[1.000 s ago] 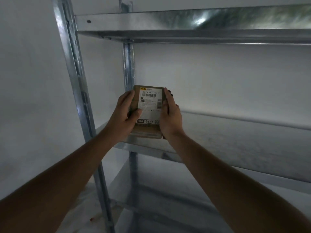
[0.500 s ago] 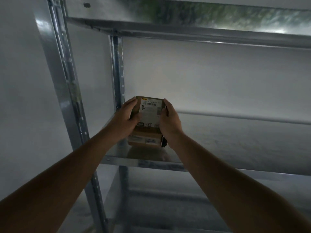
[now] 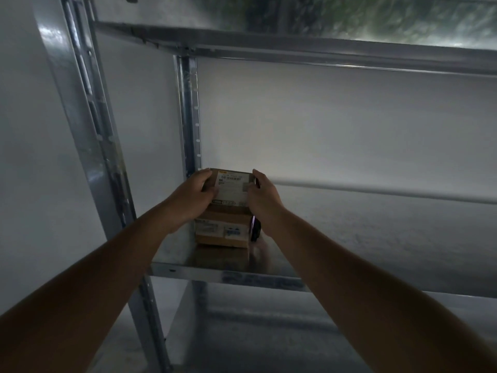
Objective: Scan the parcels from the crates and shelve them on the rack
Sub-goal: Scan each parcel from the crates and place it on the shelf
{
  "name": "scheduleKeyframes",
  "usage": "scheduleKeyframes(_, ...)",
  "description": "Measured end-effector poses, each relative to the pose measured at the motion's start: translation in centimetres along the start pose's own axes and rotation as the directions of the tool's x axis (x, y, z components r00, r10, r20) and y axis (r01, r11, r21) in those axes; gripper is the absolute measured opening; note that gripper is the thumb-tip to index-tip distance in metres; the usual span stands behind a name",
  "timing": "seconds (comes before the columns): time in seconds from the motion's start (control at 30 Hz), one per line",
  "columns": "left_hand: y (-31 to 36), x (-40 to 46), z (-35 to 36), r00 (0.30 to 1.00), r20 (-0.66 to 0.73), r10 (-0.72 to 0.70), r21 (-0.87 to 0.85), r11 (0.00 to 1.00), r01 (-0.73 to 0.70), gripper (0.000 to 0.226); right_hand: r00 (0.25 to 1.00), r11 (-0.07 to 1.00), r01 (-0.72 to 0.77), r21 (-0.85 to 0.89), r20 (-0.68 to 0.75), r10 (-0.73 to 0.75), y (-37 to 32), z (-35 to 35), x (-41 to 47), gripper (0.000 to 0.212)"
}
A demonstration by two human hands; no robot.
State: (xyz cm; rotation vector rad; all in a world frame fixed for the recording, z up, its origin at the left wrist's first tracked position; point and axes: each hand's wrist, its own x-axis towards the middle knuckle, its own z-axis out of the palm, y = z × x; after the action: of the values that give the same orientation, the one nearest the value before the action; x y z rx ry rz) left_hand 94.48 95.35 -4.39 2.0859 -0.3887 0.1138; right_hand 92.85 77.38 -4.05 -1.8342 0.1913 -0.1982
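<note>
Metal rack (image 3: 88, 109) fills the view, its pale uprights standing against a white wall (image 3: 336, 125). An upper shelf (image 3: 295, 47) crosses the top of the picture, its underside throwing back a blurred greenish glare. Below it runs the middle shelf (image 3: 376, 238), a wide grey sheet, and a lower shelf (image 3: 242, 332) shows dimly beneath that.

Two bare forearms reach in from the bottom corners toward the left end of the middle shelf, close to the rear upright (image 3: 188, 117). Between them sits a brown cardboard parcel (image 3: 223, 227), its bottom edge down on the shelf just beside that upright. A white shipping label (image 3: 232, 188) with a barcode covers its top face, and a smaller label is stuck on the near side.

The left hand (image 3: 195, 193) clasps the parcel's left side, fingers curled over the far top edge and thumb lying on the label. The right hand (image 3: 262, 193) holds the right side in the same way, fingers over the far corner. A small dark device (image 3: 255, 228) with a faint purple glow shows under the right hand, against the parcel's right face; whether the hand grips it too I cannot tell.
</note>
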Motion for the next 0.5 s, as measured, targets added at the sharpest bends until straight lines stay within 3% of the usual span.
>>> scheduleKeyframes(0.5, -1.1, 1.6, -0.1, 0.999, -0.019, -0.044, 0.114, 0.992, 0.046, 0.027, 1.000, 1.000, 0.018, 0.006, 0.021, -0.018, 0.5, 0.8, 2.5, 0.055)
